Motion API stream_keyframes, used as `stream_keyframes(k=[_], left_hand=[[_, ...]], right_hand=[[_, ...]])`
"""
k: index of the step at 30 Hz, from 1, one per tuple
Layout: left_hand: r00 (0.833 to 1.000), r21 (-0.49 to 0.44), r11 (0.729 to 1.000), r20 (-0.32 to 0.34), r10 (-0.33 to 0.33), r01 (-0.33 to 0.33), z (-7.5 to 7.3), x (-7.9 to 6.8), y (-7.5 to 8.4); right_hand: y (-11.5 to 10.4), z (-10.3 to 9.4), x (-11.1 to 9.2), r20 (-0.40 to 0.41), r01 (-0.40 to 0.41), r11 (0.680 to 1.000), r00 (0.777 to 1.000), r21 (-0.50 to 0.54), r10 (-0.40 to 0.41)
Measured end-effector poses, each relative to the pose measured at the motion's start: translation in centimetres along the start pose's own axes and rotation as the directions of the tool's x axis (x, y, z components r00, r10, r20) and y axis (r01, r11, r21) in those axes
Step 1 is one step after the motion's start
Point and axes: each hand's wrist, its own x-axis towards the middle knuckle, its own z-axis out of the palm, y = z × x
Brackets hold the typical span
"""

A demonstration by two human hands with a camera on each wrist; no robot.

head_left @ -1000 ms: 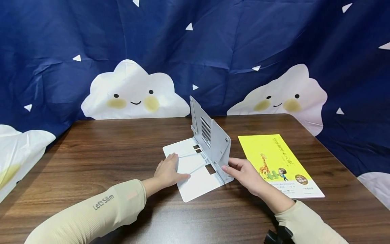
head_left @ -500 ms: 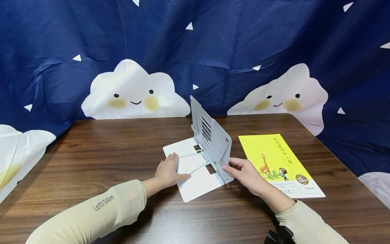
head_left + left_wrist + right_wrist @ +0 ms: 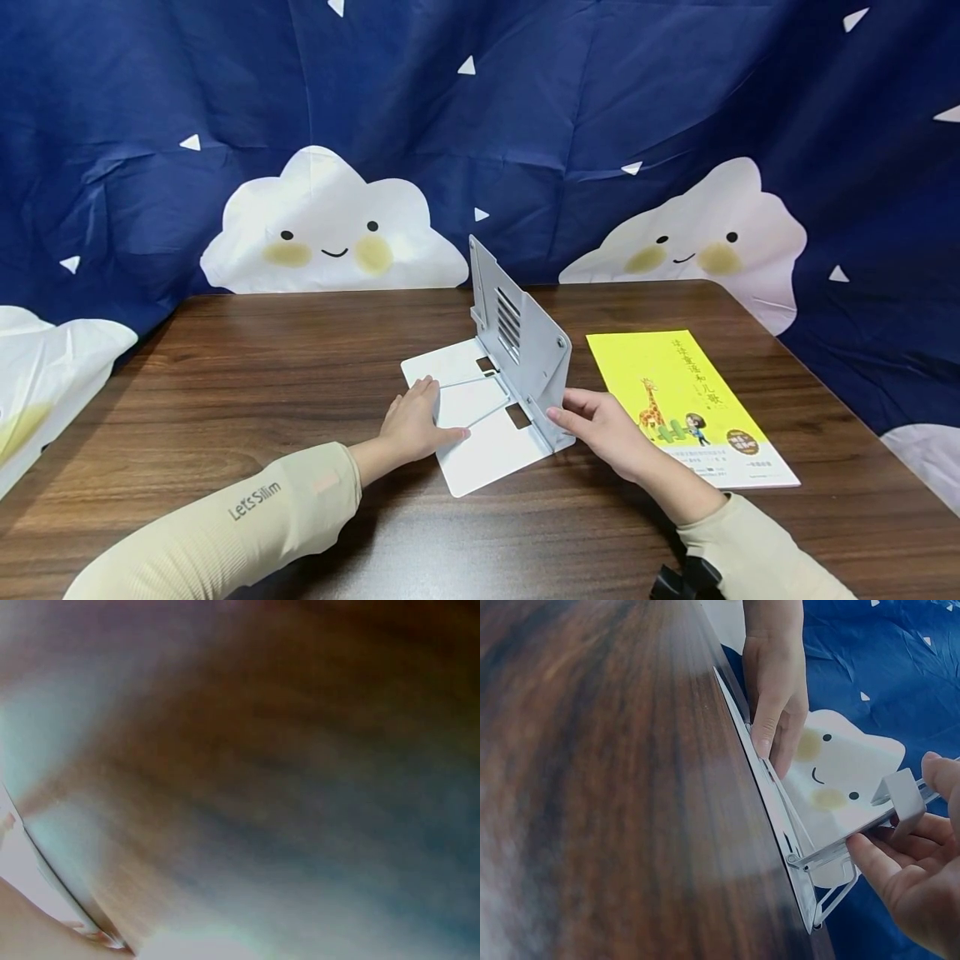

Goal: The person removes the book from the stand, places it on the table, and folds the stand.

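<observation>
A light grey metal book stand (image 3: pixel 525 329) is unfolded on the table. Its slotted panel stands up at a slant from a flat white base (image 3: pixel 491 458), and thin wire legs lie across that base. My left hand (image 3: pixel 415 425) rests on the base's left part, fingers and thumb stretched out over the plate and the wire ends. At the panel's lower right corner, my right hand (image 3: pixel 603 429) grips the stand, thumb in front and fingers behind. From the right wrist view, the right hand (image 3: pixel 922 870) holds the panel near a bent lip. The left wrist view is mostly blur.
A yellow book (image 3: pixel 675 375) with a giraffe on its cover lies flat to the right of the stand, close by the right forearm. Dark wood table (image 3: pixel 300 350) surrounds both. A navy curtain (image 3: pixel 525 117) with smiling clouds hangs behind the table's far edge.
</observation>
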Motion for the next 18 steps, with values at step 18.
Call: stream_keyframes(k=[18], left_hand=[[1.0, -0.004, 1.0, 0.004, 0.003, -0.003, -0.18, -0.14, 0.12]], right_hand=[[-0.12, -0.06, -0.17, -0.017, 0.001, 0.996, 1.0, -0.095, -0.002]])
